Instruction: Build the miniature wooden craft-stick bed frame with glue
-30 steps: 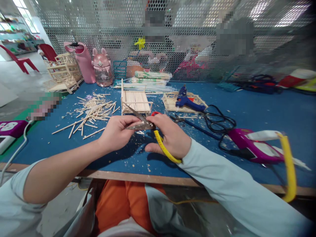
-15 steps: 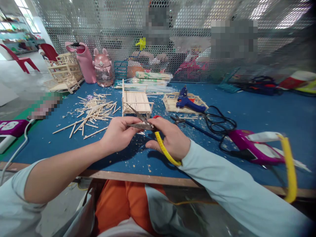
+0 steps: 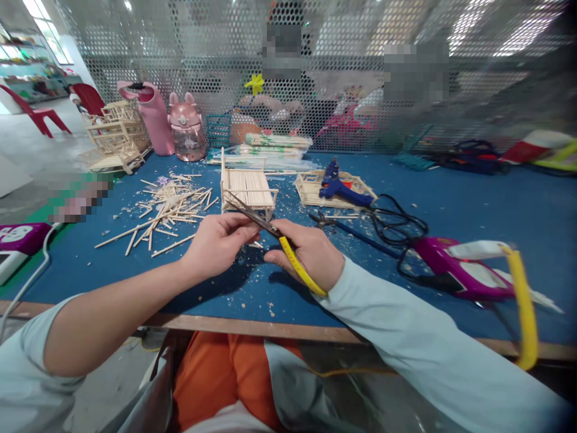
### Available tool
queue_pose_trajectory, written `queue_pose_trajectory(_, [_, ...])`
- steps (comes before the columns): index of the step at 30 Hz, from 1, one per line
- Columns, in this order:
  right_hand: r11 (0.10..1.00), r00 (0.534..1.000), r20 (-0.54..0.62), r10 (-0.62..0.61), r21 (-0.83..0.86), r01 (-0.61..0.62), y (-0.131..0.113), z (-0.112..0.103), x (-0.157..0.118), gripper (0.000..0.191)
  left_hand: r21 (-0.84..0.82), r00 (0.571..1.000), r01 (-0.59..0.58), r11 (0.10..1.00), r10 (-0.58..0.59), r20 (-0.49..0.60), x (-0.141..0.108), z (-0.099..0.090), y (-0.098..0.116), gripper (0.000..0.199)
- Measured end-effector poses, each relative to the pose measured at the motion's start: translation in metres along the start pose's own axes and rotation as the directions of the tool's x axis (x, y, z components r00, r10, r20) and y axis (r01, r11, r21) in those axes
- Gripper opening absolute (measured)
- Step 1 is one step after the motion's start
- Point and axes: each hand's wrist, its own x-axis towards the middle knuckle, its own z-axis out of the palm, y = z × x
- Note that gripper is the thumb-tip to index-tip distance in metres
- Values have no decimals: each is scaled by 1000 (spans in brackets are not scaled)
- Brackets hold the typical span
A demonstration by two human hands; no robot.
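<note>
My right hand (image 3: 318, 252) grips scissors (image 3: 252, 213) with a yellow handle, their blades closed together and pointing up to the left. Close by, my left hand (image 3: 216, 243) is pinched at the blades, with thumb and fingers pressed together. Whatever it holds is too small or hidden to make out. Just beyond the blades stands a small chair-like frame of wooden sticks (image 3: 247, 186). A pile of loose sticks (image 3: 174, 207) lies on the blue table (image 3: 256, 291), left of the frame.
A blue glue gun (image 3: 345, 191) rests on a second stick frame (image 3: 306, 186), its black cable looping right. Pliers (image 3: 324, 221) lie nearer me. Two pink bottles (image 3: 155, 120), a larger stick model (image 3: 119, 141) and packaged sticks (image 3: 279, 141) stand or lie at the back.
The scissor blades, spread apart before, have come together. Both hands stay nearly where they were, the left still pinched close to the blades.
</note>
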Motion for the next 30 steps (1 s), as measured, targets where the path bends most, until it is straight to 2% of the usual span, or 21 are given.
queue_pose_trajectory(4, [996, 991, -117, 70, 60, -63, -1, -3, 3, 51, -201, 982, 183, 962, -188, -9, 6, -2, -2, 6])
queue_pose_trajectory(8, [982, 943, -280, 179, 112, -153, 2, -7, 4, 44, -389, 945, 314, 866, -323, 43, 8, -2, -2, 12])
queue_pose_trajectory(12, [968, 908, -343, 242, 144, -204, 4, -9, 6, 41, -458, 897, 420, 783, -436, 78, 8, -2, 1, 13])
queue_pose_trajectory(16, [947, 881, -357, 311, 37, -320, 3, -21, 5, 35, -467, 876, 463, 754, -470, 109, 10, -6, -2, 12])
queue_pose_trajectory(18, [897, 861, -310, 404, -50, -439, 2, -34, -3, 34, -423, 879, 464, 779, -463, 111, 10, -8, -3, 10])
queue_pose_trajectory(20, [826, 833, -163, 529, -127, -549, 2, -50, -16, 35, -337, 898, 432, 836, -433, 79, 10, -9, -4, 10])
queue_pose_trajectory(21, [788, 805, -71, 590, -166, -592, 2, -57, -24, 35, -273, 914, 402, 874, -403, 56, 10, -10, -4, 11])
queue_pose_trajectory(23, [743, 749, 83, 657, -238, -626, 3, -69, -40, 35, -122, 945, 327, 937, -326, 23, 11, -12, -3, 10])
queue_pose_trajectory(24, [741, 742, 121, 660, -265, -617, 3, -72, -48, 33, -48, 956, 295, 954, -294, 17, 11, -13, -2, 8])
queue_pose_trajectory(27, [753, 780, 97, 618, -357, -552, 4, -73, -61, 30, 143, 965, 257, 956, -263, 21, 13, -18, -1, 4])
queue_pose_trajectory(29, [718, 795, 50, 605, -467, -517, 7, -68, -60, 33, 277, 968, 231, 933, -248, 29, 13, -23, -2, 5])
queue_pose_trajectory(30, [684, 788, 49, 614, -532, -500, 9, -65, -57, 35, 347, 973, 202, 916, -228, 36, 13, -25, -3, 6])
